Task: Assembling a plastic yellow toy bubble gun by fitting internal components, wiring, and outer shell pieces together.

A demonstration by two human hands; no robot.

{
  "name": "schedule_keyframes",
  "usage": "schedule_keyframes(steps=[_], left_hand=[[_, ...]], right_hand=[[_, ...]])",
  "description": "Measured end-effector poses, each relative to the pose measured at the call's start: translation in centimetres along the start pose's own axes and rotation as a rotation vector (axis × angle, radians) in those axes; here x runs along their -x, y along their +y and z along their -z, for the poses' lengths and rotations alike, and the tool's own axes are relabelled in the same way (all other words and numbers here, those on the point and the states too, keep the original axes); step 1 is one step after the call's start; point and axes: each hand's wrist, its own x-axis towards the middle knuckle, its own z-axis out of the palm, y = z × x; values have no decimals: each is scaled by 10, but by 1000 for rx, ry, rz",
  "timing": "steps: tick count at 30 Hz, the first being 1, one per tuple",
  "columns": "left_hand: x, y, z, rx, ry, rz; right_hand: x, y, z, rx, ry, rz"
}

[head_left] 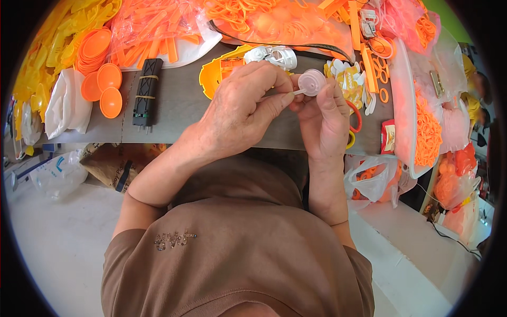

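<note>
Table (pixel 179 100) spans the work area, with a long pale tray (pixel 405 116) of orange rings (pixel 428 132) along its right side and orange strips (pixel 150 39) heaped at the far left. Next in size come the 2 hands, raised over the near middle. The left hand (pixel 240 98) has its thumb and forefinger pinched together on a stick, the other fingers curled in; the right hand (pixel 323 117) has its thumb and fingers closed on a disc, though I cannot tell how many fingertips press behind it. Beyond the hands lies a yellow shell (pixel 208 78); to the left stand a black box (pixel 147 92) with 2 bands and 3 orange cups (pixel 110 76). The disc (pixel 311 82), clear and ringed, is held up between the hands; it looks light, stiff and smooth, so it may slip, and is best gripped by its rim with gentle pressure. Smallest is the pale stick (pixel 299 92), which looks thin and liable to bend; a pinch near its working end should steady it. Whether its tip touches the disc is unclear.
</note>
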Motion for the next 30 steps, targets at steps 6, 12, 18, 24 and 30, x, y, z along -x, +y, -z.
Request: schedule_keyframes(steps=[6,12,18,24,30], left_hand=[[1,2,1,8,-15,27],[2,9,3,117,-34,172],[3,5,4,88,-35,152],[2,7,7,112,-63,199],[3,6,5,88,-38,178]], right_hand=[[0,0,-7,69,-30,25],[0,-1,-8,72,-51,20],[0,-1,-9,71,-52,20],[0,-1,-10,107,-63,51],[1,-11,-20,182,-43,80]])
